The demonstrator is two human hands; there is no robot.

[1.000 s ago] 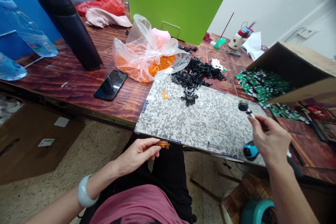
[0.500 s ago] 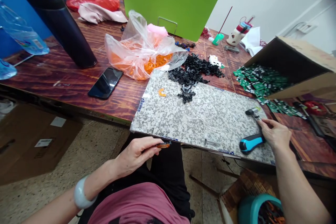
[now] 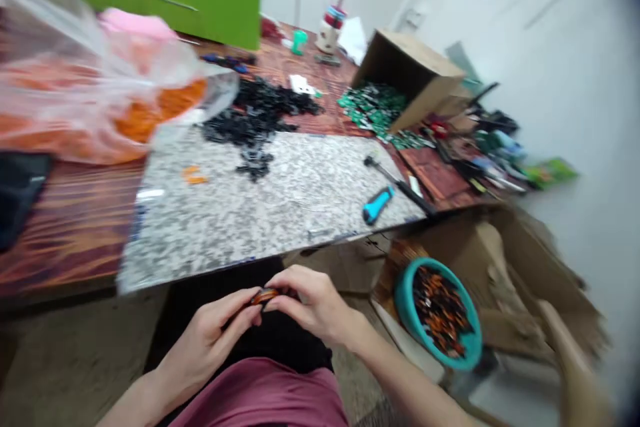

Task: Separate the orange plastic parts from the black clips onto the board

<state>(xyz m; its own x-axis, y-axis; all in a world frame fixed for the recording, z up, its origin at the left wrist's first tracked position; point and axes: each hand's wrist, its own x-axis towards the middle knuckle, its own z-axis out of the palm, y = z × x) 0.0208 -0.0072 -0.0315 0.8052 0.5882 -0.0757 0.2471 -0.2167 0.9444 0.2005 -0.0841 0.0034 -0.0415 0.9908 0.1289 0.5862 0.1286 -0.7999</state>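
Observation:
My left hand [image 3: 215, 330] and my right hand [image 3: 313, 303] meet over my lap, in front of the table edge. Between their fingertips is a small orange and black plastic piece [image 3: 265, 295], pinched from both sides and partly hidden by the fingers. On the speckled stone slab [image 3: 200, 227] beyond them lie an orange plastic clip [image 3: 194, 175], a blue and black handled tool [image 3: 378, 205] and a hammer [image 3: 400, 183] with a dark handle. A heap of black plastic parts [image 3: 255, 117] spreads over the slab's back edge.
A clear bag of orange parts [image 3: 95, 100] sits at left near a phone [image 3: 20, 190]. Green pieces [image 3: 373, 107] spill from a cardboard box [image 3: 435, 67]. Below the table at right stands a teal bucket [image 3: 405, 287] of orange and black pieces.
My right hand has left the hammer, which now lies on the slab, and has come to the piece in my left hand. The view has swung right, bringing the bucket fully into sight.

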